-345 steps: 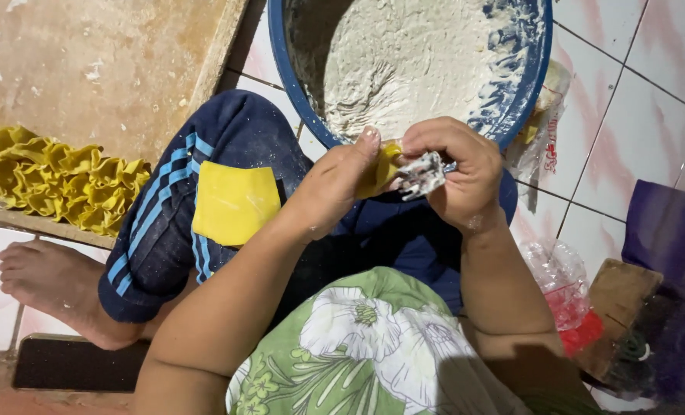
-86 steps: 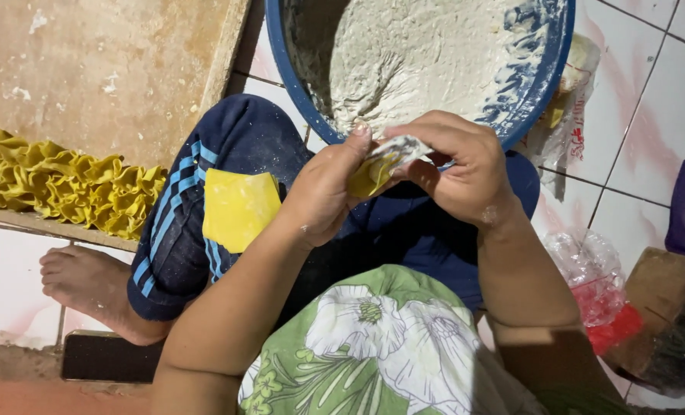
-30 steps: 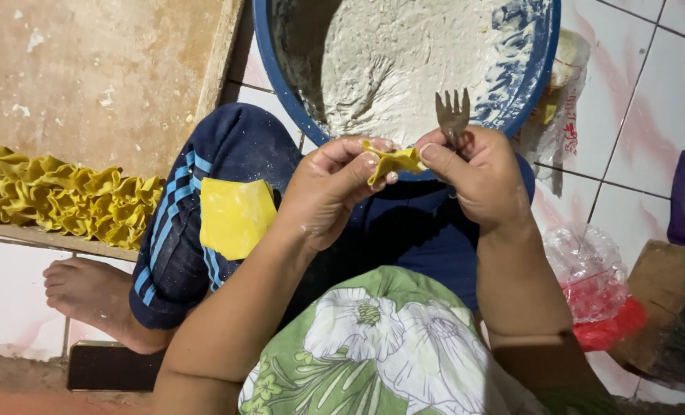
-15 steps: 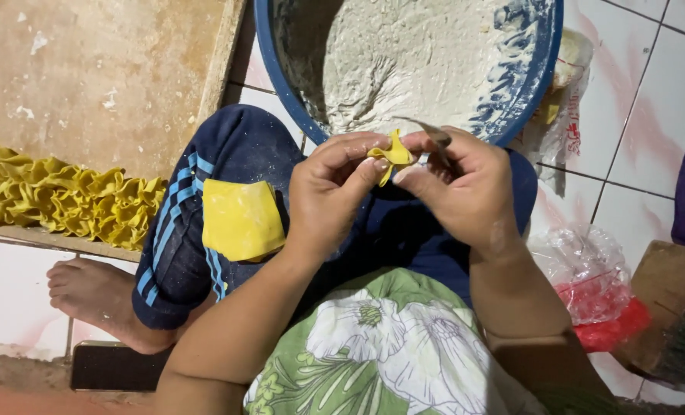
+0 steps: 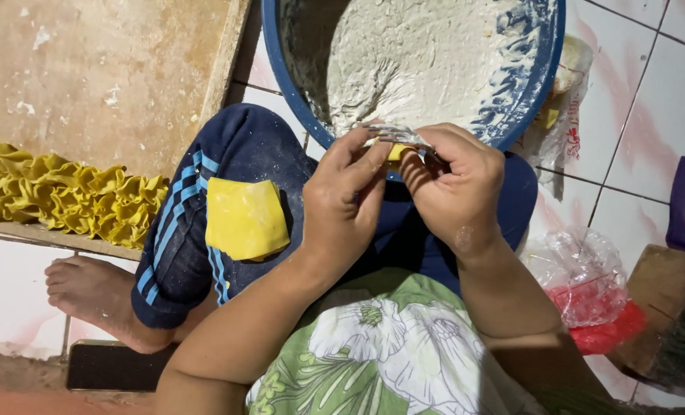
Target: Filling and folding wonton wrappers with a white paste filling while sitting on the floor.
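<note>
Left hand: the left hand [image 5: 346, 201] is raised over the lap, fingers curled and pinching a small folded piece of yellow dough [image 5: 398, 151]; only a sliver of the dough shows between the fingertips
Right hand: the right hand [image 5: 456, 184] meets the left one, fingers bent tight around a flour-caked metal fork [image 5: 395, 135]; the fork lies across the top of the dough, touching it
Dough piece: held between both hands, just near of the bowl's rim, above the dark blue trousers
Bowl: a large round blue plastic bowl [image 5: 548, 54] sits far and centre on the floor; pale, floury filling coats its inside
Knee: a flat square sheet of yellow dough [image 5: 246, 217] rests on the left knee, left of the hands
Board: a worn wooden board [image 5: 104, 69] lies far left; a row of folded yellow dough pieces [image 5: 66, 198] is lined along its near edge
Right side: a crumpled clear plastic bag with red inside [image 5: 588, 288] lies on the white floor tiles [image 5: 635, 115], near right
</note>
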